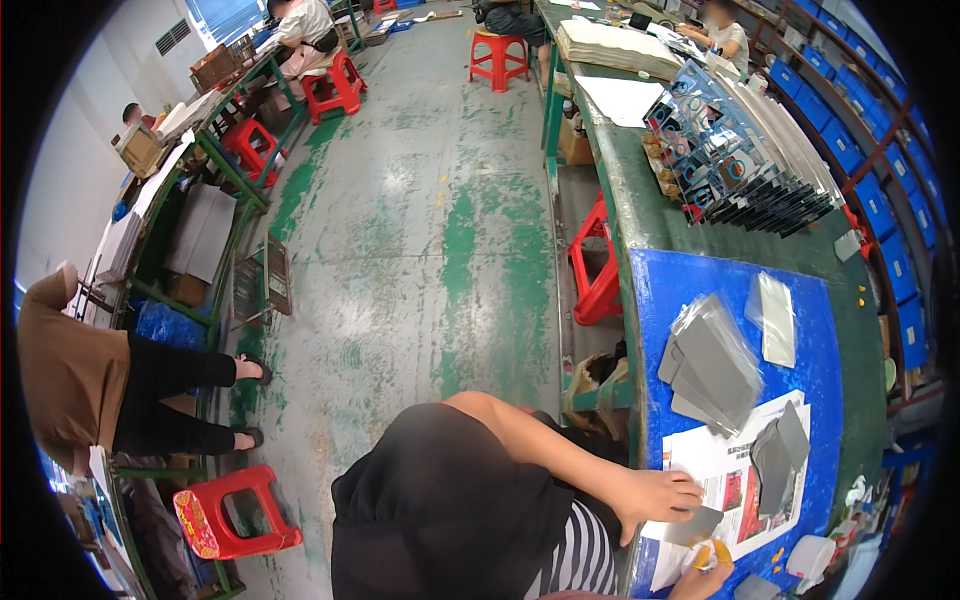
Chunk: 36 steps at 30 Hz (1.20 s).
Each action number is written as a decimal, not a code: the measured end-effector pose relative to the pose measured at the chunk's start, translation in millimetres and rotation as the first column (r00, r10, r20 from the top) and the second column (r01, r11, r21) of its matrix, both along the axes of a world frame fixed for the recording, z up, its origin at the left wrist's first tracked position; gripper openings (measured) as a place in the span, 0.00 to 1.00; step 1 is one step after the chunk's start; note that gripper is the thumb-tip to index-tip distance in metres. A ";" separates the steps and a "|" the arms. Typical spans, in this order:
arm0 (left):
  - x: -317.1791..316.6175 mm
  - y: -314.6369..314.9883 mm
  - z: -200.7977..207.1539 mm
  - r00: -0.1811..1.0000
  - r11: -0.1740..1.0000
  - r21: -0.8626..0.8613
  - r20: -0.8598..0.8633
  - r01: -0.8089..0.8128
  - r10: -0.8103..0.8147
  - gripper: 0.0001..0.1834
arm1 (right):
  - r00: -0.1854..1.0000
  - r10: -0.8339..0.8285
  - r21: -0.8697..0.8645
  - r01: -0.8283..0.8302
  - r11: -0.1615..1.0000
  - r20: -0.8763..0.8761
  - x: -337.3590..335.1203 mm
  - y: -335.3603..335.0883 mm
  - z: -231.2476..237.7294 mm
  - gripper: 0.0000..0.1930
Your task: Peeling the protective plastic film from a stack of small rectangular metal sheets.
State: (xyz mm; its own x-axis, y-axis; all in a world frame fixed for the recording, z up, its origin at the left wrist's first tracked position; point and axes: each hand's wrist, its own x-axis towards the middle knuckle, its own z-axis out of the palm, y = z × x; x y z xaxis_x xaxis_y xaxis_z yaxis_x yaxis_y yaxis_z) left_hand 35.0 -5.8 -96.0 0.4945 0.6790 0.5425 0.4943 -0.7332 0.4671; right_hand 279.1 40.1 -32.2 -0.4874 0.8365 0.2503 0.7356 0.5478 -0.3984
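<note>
My left hand (655, 495) rests on the printed paper sheet (735, 460) near the table's edge, fingers stretched out. Just below its fingertips lies a small grey plate (697, 525). My right hand (704, 580) is at the lower edge, with yellow-orange coverings on its fingertips. Its fingers pinch a small white wad (707, 556) beside the plate; whether it is cloth or paper I cannot tell. Farther right on the paper are dark grey plates (778, 462). Beyond them lie a fanned stack of grey plates (712, 370) and a clear plastic sleeve (773, 320).
A blue mat (665, 285) covers this part of the green table. Racked thin panels (740, 150) stand behind it. A white tub (810, 556) sits lower right. Red stools (598, 265) stand about, one beneath the table. A person (75, 375) in brown stands at left; others sit farther off.
</note>
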 end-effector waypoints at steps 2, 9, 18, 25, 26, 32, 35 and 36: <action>-0.3 -5.0 0.0 0.999 0.996 0.080 -0.027 -0.031 0.033 0.52 | 0.993 -0.117 0.102 0.115 0.988 0.023 12.1 2.0 10.5 0.10; 1.1 -18.1 15.4 0.998 0.996 -0.074 0.054 0.040 -0.036 0.34 | 0.942 -0.296 0.336 0.231 0.913 0.157 75.2 7.2 9.3 0.19; -15.9 -5.6 53.2 0.687 0.826 -0.500 0.698 0.261 0.205 0.23 | 0.894 -0.432 -0.416 0.350 0.839 -0.119 155.5 32.4 -49.4 0.20; -16.4 -15.2 66.3 0.476 0.752 -0.420 0.865 0.508 0.161 0.26 | 0.743 -0.304 -0.754 -0.388 0.530 -0.596 24.9 4.4 -11.2 0.28; -12.2 -12.4 68.8 0.485 0.735 -0.411 0.865 0.539 0.128 0.26 | 0.727 -0.328 -0.745 -0.367 0.556 -0.603 22.9 2.5 -15.8 0.28; -24.9 -6.4 64.5 0.563 0.663 -0.577 0.780 0.478 0.273 0.20 | 0.337 -0.320 -0.411 -0.245 0.878 -0.885 -11.5 28.8 -27.3 0.16; -48.1 -1.6 61.4 0.769 0.655 -0.711 0.561 0.257 0.307 0.18 | 0.322 -0.299 -0.374 -0.203 0.905 -0.898 -16.3 52.2 -37.3 0.14; -57.0 2.9 63.6 0.814 0.667 -0.725 0.486 0.173 0.317 0.19 | 0.300 -0.288 -0.359 -0.215 0.908 -0.909 -24.3 52.3 -31.7 0.13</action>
